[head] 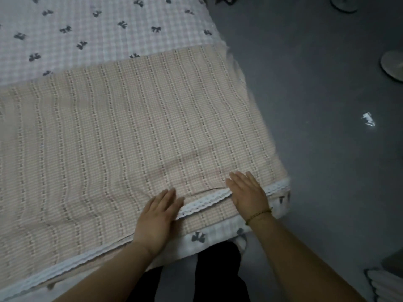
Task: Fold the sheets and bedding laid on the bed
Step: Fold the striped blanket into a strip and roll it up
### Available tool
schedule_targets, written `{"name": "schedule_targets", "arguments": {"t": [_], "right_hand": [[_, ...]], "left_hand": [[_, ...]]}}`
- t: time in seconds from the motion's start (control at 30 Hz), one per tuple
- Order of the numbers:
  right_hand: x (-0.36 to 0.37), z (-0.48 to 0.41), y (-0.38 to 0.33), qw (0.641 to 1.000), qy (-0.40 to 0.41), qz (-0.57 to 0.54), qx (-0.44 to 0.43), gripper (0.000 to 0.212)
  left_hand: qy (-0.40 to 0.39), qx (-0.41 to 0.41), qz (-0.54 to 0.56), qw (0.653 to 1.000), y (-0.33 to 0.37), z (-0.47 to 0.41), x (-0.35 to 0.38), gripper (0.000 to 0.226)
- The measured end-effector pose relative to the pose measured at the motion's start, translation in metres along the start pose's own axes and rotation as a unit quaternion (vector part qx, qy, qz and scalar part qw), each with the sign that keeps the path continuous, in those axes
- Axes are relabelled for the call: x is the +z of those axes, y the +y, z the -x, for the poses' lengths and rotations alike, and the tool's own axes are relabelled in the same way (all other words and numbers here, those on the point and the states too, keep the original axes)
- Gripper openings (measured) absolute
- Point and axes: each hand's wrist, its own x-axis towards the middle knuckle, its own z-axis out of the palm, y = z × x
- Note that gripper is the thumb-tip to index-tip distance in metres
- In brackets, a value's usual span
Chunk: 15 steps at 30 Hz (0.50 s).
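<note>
A beige checked sheet with a white lace edge lies spread flat over the near part of the bed. Under it is a white plaid bed cover with dark bows, showing at the far end and along the near edge. My left hand rests palm down on the beige sheet by the lace edge, fingers together and flat. My right hand also lies flat on the sheet near the bed's right corner, fingers slightly spread. Neither hand grips the cloth.
Dark grey floor runs along the bed's right side. A scrap of white litter lies on it. A round pale object sits at the right edge, and a ribbed pale item at the lower right. My dark trouser legs stand against the bed's near edge.
</note>
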Motion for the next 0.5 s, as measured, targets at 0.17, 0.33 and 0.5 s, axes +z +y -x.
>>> {"name": "schedule_targets", "arguments": {"t": [0.17, 0.33, 0.5], "right_hand": [[-0.004, 0.012, 0.023, 0.996, -0.063, -0.052, -0.033, 0.04], [-0.014, 0.012, 0.078, 0.991, 0.051, -0.121, -0.025, 0.043], [0.012, 0.049, 0.118, 0.99, 0.074, -0.109, 0.06, 0.053]], "left_hand": [[-0.051, -0.041, -0.02, 0.998, 0.053, -0.047, 0.008, 0.045], [0.012, -0.045, 0.092, 0.995, 0.086, -0.05, 0.012, 0.055], [-0.068, -0.023, 0.047, 0.996, 0.094, -0.053, 0.023, 0.047]]}}
